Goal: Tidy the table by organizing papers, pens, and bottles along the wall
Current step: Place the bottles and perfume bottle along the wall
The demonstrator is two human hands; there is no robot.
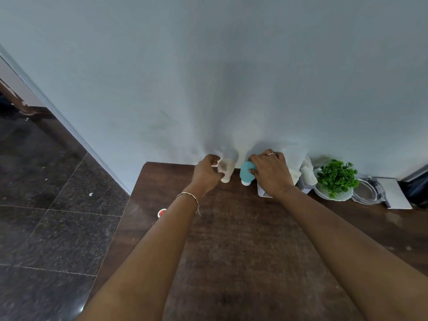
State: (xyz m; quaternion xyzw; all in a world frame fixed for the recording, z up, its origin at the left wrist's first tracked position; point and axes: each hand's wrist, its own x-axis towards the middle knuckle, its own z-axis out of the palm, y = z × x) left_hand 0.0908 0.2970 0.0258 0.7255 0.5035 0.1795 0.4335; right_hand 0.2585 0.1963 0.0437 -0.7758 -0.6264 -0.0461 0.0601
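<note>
1. Two bottles upright at the back edge of the worktop (231, 239), hard by the wall (208, 77) and just beside each other: white bottle (226, 170) to the left, blue bottle (246, 173) to the right.
2. Left hand (206, 173) clamped on the white bottle, fingers and thumb curled round its left side. Thin bracelet (188, 195) on the wrist.
3. Right hand (271, 174) clamped on the blue bottle, fingers curled over its top and right side. Ring (271, 153) on one finger.
4. Below the right wrist, a corner of a white box (264, 193), mostly hidden by the hand.
5. Further right along the wall, in order: crumpled white cloth (309, 172), green plant (335, 177) in a white dish (323, 193), glass dish (368, 192), white paper (393, 193) lying flat.
6. Near the worktop's left edge, a small red-and-white round thing (162, 212), partly hidden behind the left forearm; kind not clear.
7. Left of the worktop, dark tiled floor (46, 205).
</note>
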